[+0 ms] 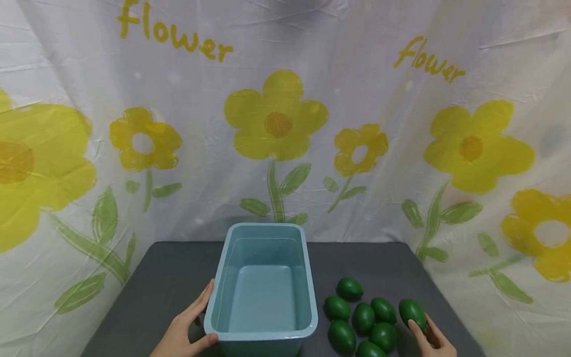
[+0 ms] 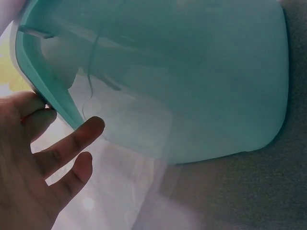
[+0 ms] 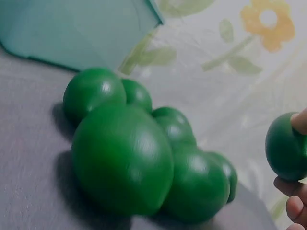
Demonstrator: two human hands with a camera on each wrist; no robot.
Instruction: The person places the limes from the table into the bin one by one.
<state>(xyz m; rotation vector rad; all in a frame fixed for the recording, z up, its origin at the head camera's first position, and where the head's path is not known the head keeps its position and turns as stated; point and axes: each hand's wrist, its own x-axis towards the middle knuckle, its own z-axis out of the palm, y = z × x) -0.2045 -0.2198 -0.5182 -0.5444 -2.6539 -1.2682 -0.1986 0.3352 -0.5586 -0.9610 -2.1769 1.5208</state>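
A light blue-green plastic bin (image 1: pixel 258 336) stands on the dark table with nothing inside it. My left hand (image 1: pixel 185 327) is at its left side; the thumb touches the near left corner of the rim and the spread fingers reach along the outside. In the left wrist view, two of that hand's fingers (image 2: pixel 72 143) extend free of the bin wall. My right hand (image 1: pixel 434 342) pinches a glossy dark green egg-shaped fruit (image 1: pixel 411 311) between thumb and fingers. Left of it, several matching green fruits (image 1: pixel 364 318) lie clustered at the bin's right.
The dark grey tabletop (image 1: pixel 169 267) spreads around the bin and fruits. A white curtain (image 1: pixel 196 198) printed with yellow flowers hangs behind the table and along both sides.
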